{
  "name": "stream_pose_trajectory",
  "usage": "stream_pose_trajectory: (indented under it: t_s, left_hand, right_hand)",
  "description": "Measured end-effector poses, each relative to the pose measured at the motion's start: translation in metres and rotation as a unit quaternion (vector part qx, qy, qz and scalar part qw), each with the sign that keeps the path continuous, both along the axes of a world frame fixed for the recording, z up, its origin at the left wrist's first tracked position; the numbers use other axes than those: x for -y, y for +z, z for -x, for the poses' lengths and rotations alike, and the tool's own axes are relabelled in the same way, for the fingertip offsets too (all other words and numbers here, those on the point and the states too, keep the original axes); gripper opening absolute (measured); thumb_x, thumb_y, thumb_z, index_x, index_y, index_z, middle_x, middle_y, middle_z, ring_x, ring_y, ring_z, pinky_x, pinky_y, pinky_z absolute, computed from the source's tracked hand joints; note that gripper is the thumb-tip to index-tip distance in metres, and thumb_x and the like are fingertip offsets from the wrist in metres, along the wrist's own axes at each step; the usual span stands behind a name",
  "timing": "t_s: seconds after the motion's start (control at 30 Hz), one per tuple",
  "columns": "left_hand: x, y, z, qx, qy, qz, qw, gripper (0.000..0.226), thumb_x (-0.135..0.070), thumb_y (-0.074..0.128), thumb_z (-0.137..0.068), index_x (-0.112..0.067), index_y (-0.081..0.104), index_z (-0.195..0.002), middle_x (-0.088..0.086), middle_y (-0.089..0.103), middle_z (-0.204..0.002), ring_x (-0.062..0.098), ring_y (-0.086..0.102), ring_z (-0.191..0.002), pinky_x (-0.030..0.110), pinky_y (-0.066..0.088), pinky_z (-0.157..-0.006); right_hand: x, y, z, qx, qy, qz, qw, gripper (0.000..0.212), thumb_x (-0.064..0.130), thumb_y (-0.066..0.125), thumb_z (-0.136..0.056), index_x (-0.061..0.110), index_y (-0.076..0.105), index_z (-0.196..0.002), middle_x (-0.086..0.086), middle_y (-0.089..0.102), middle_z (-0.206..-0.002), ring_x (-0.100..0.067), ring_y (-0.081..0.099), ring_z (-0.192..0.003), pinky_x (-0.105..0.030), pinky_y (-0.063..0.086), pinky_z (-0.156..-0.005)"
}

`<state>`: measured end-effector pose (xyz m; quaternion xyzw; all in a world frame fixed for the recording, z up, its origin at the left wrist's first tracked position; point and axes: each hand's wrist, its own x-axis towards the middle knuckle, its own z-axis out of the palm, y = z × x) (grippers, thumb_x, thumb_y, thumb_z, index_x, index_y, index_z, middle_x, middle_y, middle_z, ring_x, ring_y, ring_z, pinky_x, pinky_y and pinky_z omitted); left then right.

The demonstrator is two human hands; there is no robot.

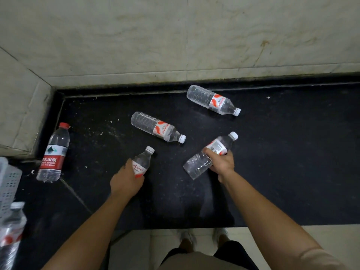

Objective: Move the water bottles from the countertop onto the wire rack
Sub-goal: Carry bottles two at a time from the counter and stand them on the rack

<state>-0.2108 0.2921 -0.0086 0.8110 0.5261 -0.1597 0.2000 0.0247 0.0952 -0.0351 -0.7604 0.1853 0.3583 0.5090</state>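
On the black countertop (282,152) lie several clear water bottles. My left hand (125,179) grips a small white-capped bottle (143,160) round its lower half, cap pointing up and away. My right hand (221,161) grips a larger white-capped bottle (198,164) at its label, the bottle tilted with its cap to the upper right. Two more white-capped bottles lie on their sides: one in the middle (156,126), one further back (213,100). A red-capped, red-labelled bottle (53,153) stands at the left near the wall corner.
Pale marble walls close off the countertop at the back and left. A white perforated basket (8,182) and another bottle (11,230), blurred, sit at the left edge. The countertop's front edge runs below my forearms, with pale floor and my feet beneath.
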Motion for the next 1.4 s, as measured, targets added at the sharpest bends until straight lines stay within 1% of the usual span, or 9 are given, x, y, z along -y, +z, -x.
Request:
stream_pose_trajectory:
  t_s: [0.1,0.27,0.37,0.43,0.53,0.63,0.83,1.13,1.4]
  left_hand:
    - [0.005,0.011,-0.003,0.038,-0.003,-0.003,0.999,0.053,-0.045,0.074,-0.079,-0.020,0.054,-0.122,0.005,0.070,-0.110,0.025,0.067,-0.098,0.035,0.050,-0.079]
    - [0.023,0.050,-0.029,0.208,0.006,-0.003,0.978,0.054,-0.042,0.082,-0.075,-0.026,0.060,-0.121,-0.005,0.072,-0.102,0.019,0.069,-0.093,0.035,0.053,-0.080]
    - [0.027,0.082,-0.061,0.286,0.018,0.013,0.958,0.049,-0.049,0.082,-0.069,-0.034,0.061,-0.110,-0.012,0.071,-0.094,0.015,0.068,-0.088,0.037,0.055,-0.082]
    - [0.030,0.103,-0.085,0.325,0.007,0.008,0.946,0.049,-0.056,0.081,-0.066,-0.034,0.060,-0.105,-0.013,0.069,-0.089,0.014,0.066,-0.083,0.037,0.054,-0.078]
    - [0.045,0.131,-0.121,0.387,-0.022,0.000,0.922,0.057,-0.052,0.084,-0.067,-0.033,0.059,-0.114,-0.013,0.066,-0.095,0.013,0.062,-0.084,0.033,0.048,-0.077]
    - [0.072,0.152,-0.150,0.447,-0.026,0.039,0.894,0.060,-0.045,0.088,-0.067,-0.031,0.059,-0.117,-0.015,0.065,-0.095,0.012,0.062,-0.087,0.031,0.045,-0.078]
    - [0.159,0.191,-0.195,0.504,-0.069,0.108,0.854,0.048,-0.048,0.088,-0.065,-0.035,0.063,-0.103,-0.017,0.068,-0.087,0.003,0.065,-0.083,0.029,0.048,-0.074]
    - [0.342,0.236,-0.256,0.587,-0.161,0.129,0.783,0.062,-0.049,0.084,-0.058,-0.036,0.055,-0.111,-0.002,0.065,-0.107,0.018,0.065,-0.095,0.042,0.055,-0.084]
    - [0.544,0.256,-0.333,0.603,-0.190,0.220,0.742,0.057,-0.017,0.087,-0.071,-0.019,0.053,-0.117,0.002,0.066,-0.105,0.015,0.066,-0.088,0.035,0.055,-0.081]
  right_hand:
    - [0.013,0.013,0.000,-0.006,0.070,-0.006,0.998,0.050,0.025,0.092,-0.056,0.015,0.071,-0.100,-0.004,0.078,-0.088,-0.021,0.076,-0.080,-0.037,0.063,-0.076]
    - [0.022,0.037,-0.005,0.119,0.155,0.010,0.981,0.072,0.030,0.093,-0.046,0.018,0.058,-0.109,0.000,0.070,-0.098,-0.018,0.072,-0.089,-0.033,0.060,-0.075]
    - [0.022,0.064,-0.014,0.179,0.136,-0.018,0.974,0.069,0.020,0.093,-0.057,0.018,0.052,-0.113,0.002,0.069,-0.101,-0.017,0.069,-0.091,-0.035,0.057,-0.082]
    - [0.026,0.087,-0.025,0.226,0.123,-0.027,0.966,0.074,0.033,0.095,-0.053,0.020,0.053,-0.112,0.003,0.070,-0.100,-0.017,0.070,-0.092,-0.041,0.058,-0.086]
    - [0.049,0.125,-0.035,0.276,0.080,-0.049,0.957,0.068,0.050,0.092,-0.050,0.028,0.061,-0.106,0.005,0.075,-0.097,-0.015,0.073,-0.091,-0.043,0.059,-0.085]
    - [0.083,0.163,-0.032,0.307,0.033,-0.087,0.947,0.057,0.046,0.093,-0.055,0.029,0.064,-0.102,0.005,0.076,-0.094,-0.016,0.074,-0.088,-0.045,0.060,-0.085]
    - [0.167,0.208,-0.032,0.348,-0.051,-0.080,0.933,0.055,0.054,0.092,-0.058,0.028,0.066,-0.099,0.005,0.075,-0.092,-0.014,0.073,-0.087,-0.038,0.060,-0.082]
    - [0.355,0.256,-0.068,0.433,-0.122,-0.083,0.889,0.044,0.063,0.070,-0.080,0.029,0.062,-0.107,0.008,0.072,-0.099,-0.004,0.068,-0.090,-0.025,0.049,-0.077]
    - [0.567,0.281,-0.111,0.463,-0.209,-0.089,0.857,0.062,0.075,0.052,-0.074,0.024,0.061,-0.109,0.008,0.072,-0.097,0.003,0.067,-0.083,-0.017,0.050,-0.073]
